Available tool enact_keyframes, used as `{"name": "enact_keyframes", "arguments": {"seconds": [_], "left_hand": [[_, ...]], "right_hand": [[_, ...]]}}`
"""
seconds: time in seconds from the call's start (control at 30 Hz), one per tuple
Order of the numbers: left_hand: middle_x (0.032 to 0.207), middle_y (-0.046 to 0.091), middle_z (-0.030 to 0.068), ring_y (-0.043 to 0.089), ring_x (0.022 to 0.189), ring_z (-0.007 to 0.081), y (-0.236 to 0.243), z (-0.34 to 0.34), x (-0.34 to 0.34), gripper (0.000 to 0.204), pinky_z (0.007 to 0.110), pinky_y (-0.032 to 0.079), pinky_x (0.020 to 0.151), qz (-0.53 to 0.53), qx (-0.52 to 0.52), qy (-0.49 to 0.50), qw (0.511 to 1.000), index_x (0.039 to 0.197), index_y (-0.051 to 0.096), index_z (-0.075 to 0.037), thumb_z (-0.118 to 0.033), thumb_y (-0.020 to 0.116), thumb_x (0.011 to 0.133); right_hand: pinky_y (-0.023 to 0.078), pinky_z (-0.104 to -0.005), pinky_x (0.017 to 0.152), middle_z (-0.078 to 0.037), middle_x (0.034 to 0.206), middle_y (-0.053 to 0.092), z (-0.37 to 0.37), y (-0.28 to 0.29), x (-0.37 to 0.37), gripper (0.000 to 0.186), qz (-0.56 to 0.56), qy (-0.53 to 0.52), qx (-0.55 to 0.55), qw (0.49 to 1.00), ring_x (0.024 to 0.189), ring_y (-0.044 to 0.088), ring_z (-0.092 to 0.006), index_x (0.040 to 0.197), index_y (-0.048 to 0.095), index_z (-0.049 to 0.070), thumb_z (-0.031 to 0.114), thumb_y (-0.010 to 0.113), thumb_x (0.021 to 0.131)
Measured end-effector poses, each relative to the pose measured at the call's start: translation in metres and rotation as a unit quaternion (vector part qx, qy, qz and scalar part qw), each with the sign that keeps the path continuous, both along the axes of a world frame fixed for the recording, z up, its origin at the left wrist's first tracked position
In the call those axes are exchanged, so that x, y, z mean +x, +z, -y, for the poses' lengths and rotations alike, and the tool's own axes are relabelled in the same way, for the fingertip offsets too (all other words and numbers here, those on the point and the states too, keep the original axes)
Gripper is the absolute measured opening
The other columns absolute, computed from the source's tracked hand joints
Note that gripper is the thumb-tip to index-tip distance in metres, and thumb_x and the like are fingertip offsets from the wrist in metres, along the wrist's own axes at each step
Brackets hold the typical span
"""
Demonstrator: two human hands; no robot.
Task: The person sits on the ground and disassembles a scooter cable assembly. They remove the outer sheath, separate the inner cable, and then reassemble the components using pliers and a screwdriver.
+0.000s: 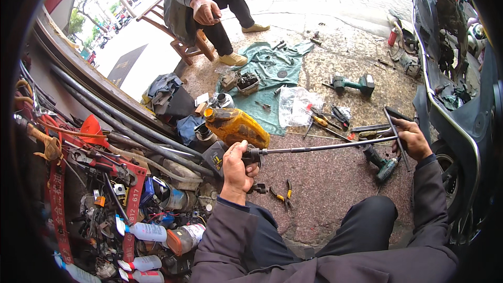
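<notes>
My left hand (237,175) is closed round a dark metal part (252,155) just right of the yellow jug. A long thin steel shaft (319,147) runs rightward from it to a crossbar (401,149) forming a T-handle. My right hand (415,139) grips this handle. Below the shaft, yellow-handled pliers (288,194) and a small dark part (259,188) lie on the ground, and a drill (385,169) sits near my right knee.
A seated person (207,18) is ahead. A green cloth (285,65) holds parts, beside another drill (353,85). The yellow jug (236,123), hoses and cluttered tools (123,199) crowd the left. A scooter (456,105) stands at the right.
</notes>
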State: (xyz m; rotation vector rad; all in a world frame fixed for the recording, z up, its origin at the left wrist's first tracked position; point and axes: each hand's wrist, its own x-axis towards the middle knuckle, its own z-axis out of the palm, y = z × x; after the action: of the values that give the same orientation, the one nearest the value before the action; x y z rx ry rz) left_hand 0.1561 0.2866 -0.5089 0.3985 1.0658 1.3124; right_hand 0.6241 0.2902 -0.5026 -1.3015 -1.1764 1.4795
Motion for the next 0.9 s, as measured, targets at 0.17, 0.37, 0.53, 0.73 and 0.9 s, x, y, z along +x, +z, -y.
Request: {"name": "enact_keyframes", "arguments": {"seconds": [0.17,0.37,0.53,0.73,0.9], "left_hand": [[0.067,0.050,0.0011,0.035,0.042,0.0103,-0.002,-0.003,-0.003,0.015,0.025,0.026,0.040,0.052,-0.056,-0.023,0.997,0.083,0.050,-0.013,-0.026,0.050,0.093],[0.064,0.048,0.0018,0.034,0.040,0.0104,0.004,-0.002,0.004,0.022,0.026,0.026,0.038,0.045,-0.046,-0.024,0.998,0.082,0.049,-0.012,-0.030,0.049,0.094],[0.058,0.044,0.0018,0.030,0.037,0.0102,0.010,0.003,0.009,0.019,0.026,0.023,0.035,-0.008,-0.016,0.015,1.000,0.078,0.047,-0.011,-0.021,0.048,0.093],[0.061,0.043,-0.0015,0.029,0.038,0.0094,0.018,0.009,0.013,0.021,0.024,0.021,0.036,-0.084,0.025,0.025,0.996,0.072,0.042,-0.017,-0.025,0.049,0.091],[0.061,0.041,-0.0029,0.030,0.038,0.0078,0.017,0.010,0.016,0.021,0.023,0.022,0.035,-0.097,0.028,0.019,0.995,0.072,0.042,-0.018,-0.024,0.048,0.091]], "right_hand": [[0.060,-0.0305,0.059,-0.024,0.137,0.046,0.007,-0.005,0.001,0.080,-0.126,0.057,0.122,0.983,0.091,0.068,-0.0266,0.149,0.024,0.008,-0.002,0.065,0.082],[0.035,-0.0398,0.105,-0.018,0.130,0.054,-0.006,-0.027,-0.021,0.031,0.212,-0.143,0.332,0.908,0.127,0.047,-0.0297,0.101,0.062,-0.001,0.027,0.049,0.100],[0.039,-0.0319,0.093,-0.018,0.104,0.064,-0.002,-0.029,-0.031,0.039,0.109,-0.166,0.350,0.916,0.106,0.055,-0.0224,0.075,0.055,-0.003,0.025,0.047,0.101],[0.047,-0.0369,0.091,-0.007,0.067,0.053,0.003,-0.030,-0.041,0.045,0.138,-0.196,0.351,0.905,0.070,0.053,-0.0151,0.066,0.051,-0.001,0.025,0.044,0.103],[0.048,-0.0293,0.068,-0.004,0.061,0.054,0.005,-0.036,-0.031,0.046,0.186,-0.242,0.239,0.922,0.058,0.052,-0.0132,0.063,0.054,0.000,0.024,0.047,0.101]]}}
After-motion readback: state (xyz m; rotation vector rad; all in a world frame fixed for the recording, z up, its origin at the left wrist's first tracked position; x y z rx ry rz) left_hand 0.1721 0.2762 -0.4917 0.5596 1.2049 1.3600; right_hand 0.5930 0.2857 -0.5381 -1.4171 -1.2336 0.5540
